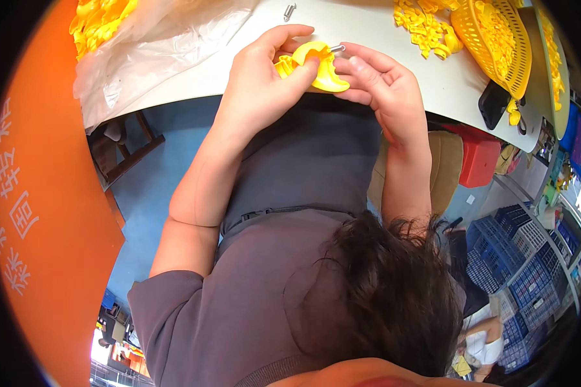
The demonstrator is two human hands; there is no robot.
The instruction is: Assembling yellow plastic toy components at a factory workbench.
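Above the near edge of the white table, my left hand [258, 80] grips a curved, glossy yellow plastic piece [329, 79], thumb across its front. My right hand [394, 93] is closed at the piece's right side, its fingertips at a small silver metal part [337, 48] that sticks out toward them. Whether this part is a spring or a pin I cannot make out, since the fingers and the yellow piece cover most of it. A loose metal spring [290, 11] lies on the table beyond my left hand.
Yellow pieces [426, 29] are heaped at the right, beside a tilted yellow basket [521, 71] full of more. A black phone [492, 105] lies by the table's right edge. Clear plastic sheeting [155, 58] and a yellow pile [103, 22] occupy the left. Blue crates [497, 245] stand behind.
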